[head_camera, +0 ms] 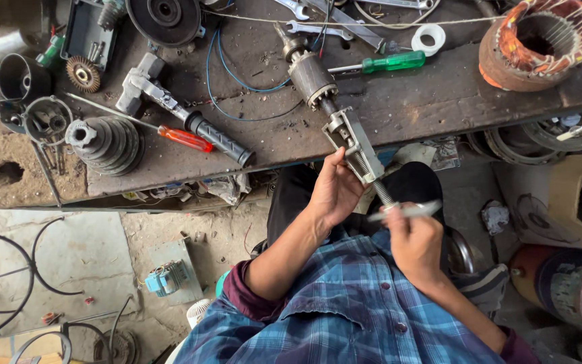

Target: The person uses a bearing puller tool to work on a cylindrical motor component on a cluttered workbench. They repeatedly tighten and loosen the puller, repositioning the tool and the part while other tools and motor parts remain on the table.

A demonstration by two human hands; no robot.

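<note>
1. Puller (353,143) clamps the armature (311,77) shaft at the workbench (439,94) front edge.
2. Left hand (335,192) closes around the puller's frame, just below the bench edge.
3. Right hand (413,237) grips the blurred cross handle (405,210) on the puller's screw, below the bench.
</note>
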